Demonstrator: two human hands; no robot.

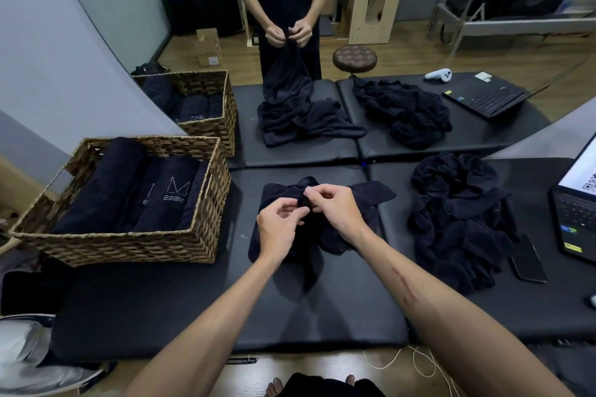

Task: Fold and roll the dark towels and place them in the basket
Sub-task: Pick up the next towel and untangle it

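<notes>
A dark towel point(364, 195) lies bunched on the black padded table point(225, 306) in front of me. My left hand point(279, 224) and my right hand point(335, 208) are raised close together over its middle, each pinching a gathered edge of the cloth between thumb and fingers. The rest of the towel hangs and spreads below my hands. To the left stands a woven basket point(129, 246) holding several rolled dark towels point(103, 190). A heap of unfolded dark towels point(458, 222) lies on the table to the right.
A mirror at the table's far edge reflects me, the basket and the towels. A laptop point(577, 206) stands at the right edge, with a black phone point(529, 258) beside the heap. A white cable point(419, 361) trails on the floor below.
</notes>
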